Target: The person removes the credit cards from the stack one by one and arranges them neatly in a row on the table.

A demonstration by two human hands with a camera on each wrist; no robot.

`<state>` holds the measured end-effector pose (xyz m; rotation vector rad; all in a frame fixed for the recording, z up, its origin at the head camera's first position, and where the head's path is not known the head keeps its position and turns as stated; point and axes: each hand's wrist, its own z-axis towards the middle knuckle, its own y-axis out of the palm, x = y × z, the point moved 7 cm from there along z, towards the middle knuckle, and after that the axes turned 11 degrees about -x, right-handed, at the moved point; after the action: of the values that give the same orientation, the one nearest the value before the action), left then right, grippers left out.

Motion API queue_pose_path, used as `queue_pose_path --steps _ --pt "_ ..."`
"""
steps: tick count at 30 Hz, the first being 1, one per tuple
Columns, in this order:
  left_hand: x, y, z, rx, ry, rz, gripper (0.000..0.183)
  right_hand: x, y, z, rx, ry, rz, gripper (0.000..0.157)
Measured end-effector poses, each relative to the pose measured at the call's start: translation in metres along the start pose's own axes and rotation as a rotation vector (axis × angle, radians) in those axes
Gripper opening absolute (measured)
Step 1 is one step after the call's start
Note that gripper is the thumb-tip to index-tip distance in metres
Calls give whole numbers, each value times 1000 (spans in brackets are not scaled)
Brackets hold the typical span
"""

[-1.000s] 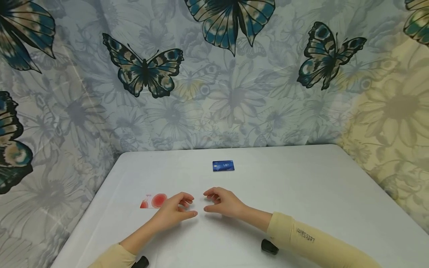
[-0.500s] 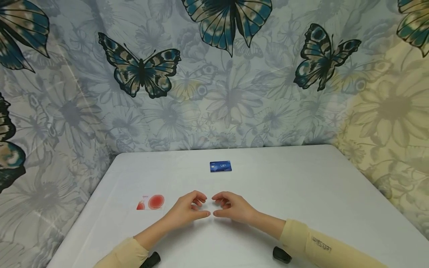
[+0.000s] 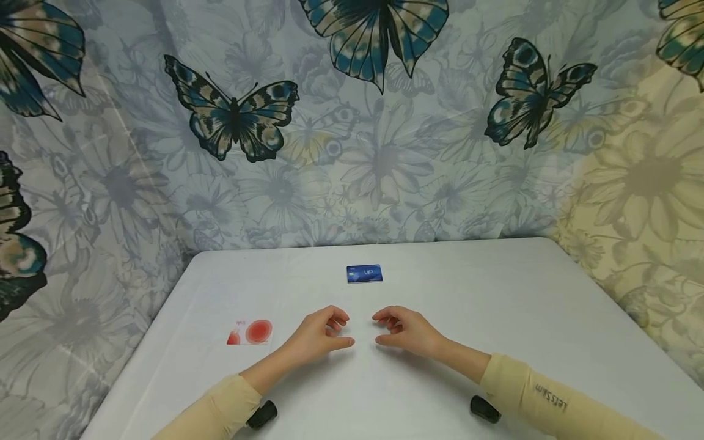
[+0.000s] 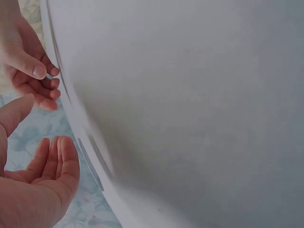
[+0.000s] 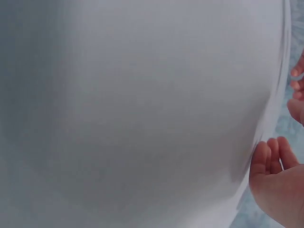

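Note:
My left hand (image 3: 319, 333) hovers over the white table (image 3: 440, 293), its fingers loosely bent and the thumb apart from them. Facing it across a small gap is my right hand (image 3: 409, 330), in much the same relaxed curve. I see nothing held in either one. Beyond the hands, near the far edge, lies a blue card (image 3: 364, 274) with "VIP" lettering. To the left of my left hand sits a clear card with red circular print (image 3: 258, 332). Both wrist views catch fingers of both hands against the tabletop's edge; neither card shows there.
A cloth backdrop (image 3: 385, 183) with butterflies and flowers hangs right behind the table. Black devices sit under the wrists, one by the left sleeve (image 3: 263, 415) and one by the right sleeve (image 3: 485, 409).
Both hands have shifted to the right, uncovering the red-printed card. After nearly meeting half a second ago, they are now farther apart. Both cards stay in place.

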<state>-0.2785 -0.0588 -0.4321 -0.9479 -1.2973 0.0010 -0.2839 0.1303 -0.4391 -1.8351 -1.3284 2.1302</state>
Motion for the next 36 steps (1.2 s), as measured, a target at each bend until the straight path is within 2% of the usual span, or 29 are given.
queue_pose_path --steps 11,18,21,29,36 --pt "-12 -14 35 33 -66 53 42 27 -35 29 72 120 -35 42" --pt "-17 -21 59 40 -114 86 44 34 -53 51 96 103 -145 45" --pt "-18 -23 69 39 -125 90 44 35 -57 59 92 99 -170 46" --pt "-24 -33 90 83 -142 118 46 40 -67 77 116 165 -190 47" --pt "-32 -40 103 116 -206 116 49 47 -70 91 125 225 -185 50"
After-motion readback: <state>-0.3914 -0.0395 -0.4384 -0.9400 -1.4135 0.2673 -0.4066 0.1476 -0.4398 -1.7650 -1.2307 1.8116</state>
